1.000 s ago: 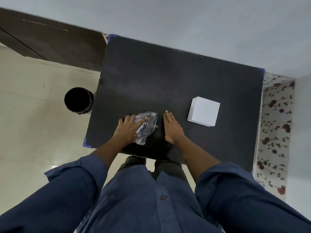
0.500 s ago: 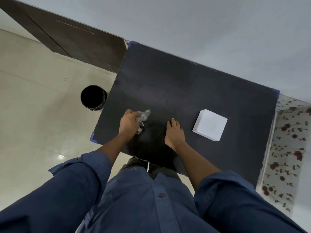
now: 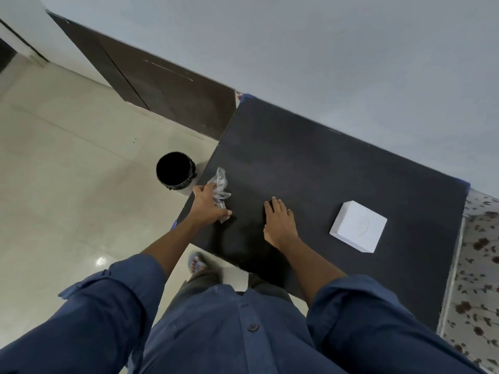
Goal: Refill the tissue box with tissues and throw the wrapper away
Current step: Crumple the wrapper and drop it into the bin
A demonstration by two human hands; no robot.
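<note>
My left hand [image 3: 206, 205] grips a crumpled clear plastic wrapper [image 3: 220, 186] above the left edge of the black table [image 3: 310, 163]. The wrapper sticks up past my fingers. A black bin [image 3: 174, 171] stands on the floor just left of that table edge, a short way from the wrapper. My right hand [image 3: 279, 224] lies flat on the table, fingers together, holding nothing. A white square tissue box [image 3: 357, 229] sits on the table to the right of my right hand, with its lid closed.
Pale tiled floor [image 3: 67, 184] spreads to the left. A dark wooden door [image 3: 162, 87] stands behind the bin. A floral cloth [image 3: 478, 265] lies along the table's right side. My sandalled foot [image 3: 198, 261] shows below the table's near edge.
My left hand has crumpled the wrapper, lifted it off the table and carried it left toward the table edge near the bin. The view has swung left. My right hand stays flat.
</note>
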